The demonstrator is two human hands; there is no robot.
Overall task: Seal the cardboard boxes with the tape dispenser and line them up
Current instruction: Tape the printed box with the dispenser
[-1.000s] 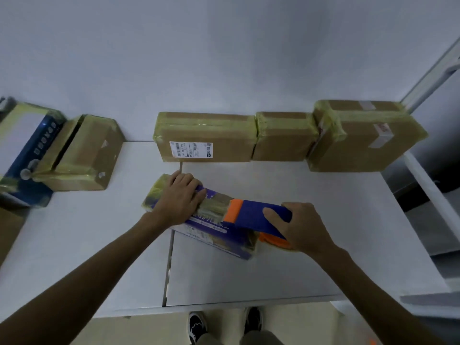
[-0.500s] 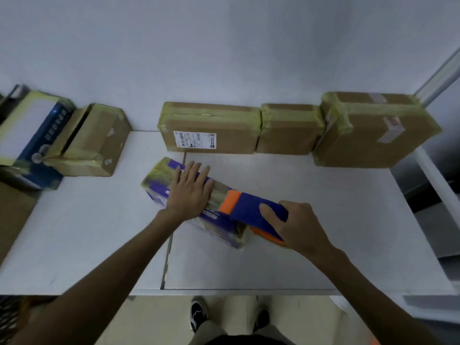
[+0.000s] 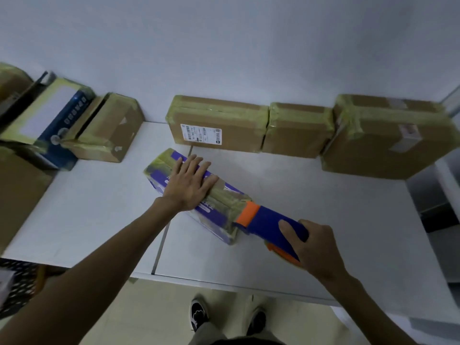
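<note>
Overhead, a white table (image 3: 323,220) with a seam down its middle stands against a plain pale wall (image 3: 224,46), with a beige floor (image 3: 161,307) and a pair of dark shoes (image 3: 199,316) below its near edge. Along the wall three brown cardboard boxes stand side by side, touching: a labelled box (image 3: 216,120), a smaller middle box (image 3: 297,129) and a large box (image 3: 388,138), all closed and banded in yellowish tape, so their contents are hidden. At the left end sit a taped brown box (image 3: 109,130) and a blue-and-white box (image 3: 49,115). Near the table's middle a purple box (image 3: 216,216) lies at an angle, also taped. The left hand (image 3: 189,185) lies flat on its top, fingers straight and spread. The right hand (image 3: 316,247) is curled around the blue tape dispenser (image 3: 266,220), whose orange front meets the purple box's near end.
</note>
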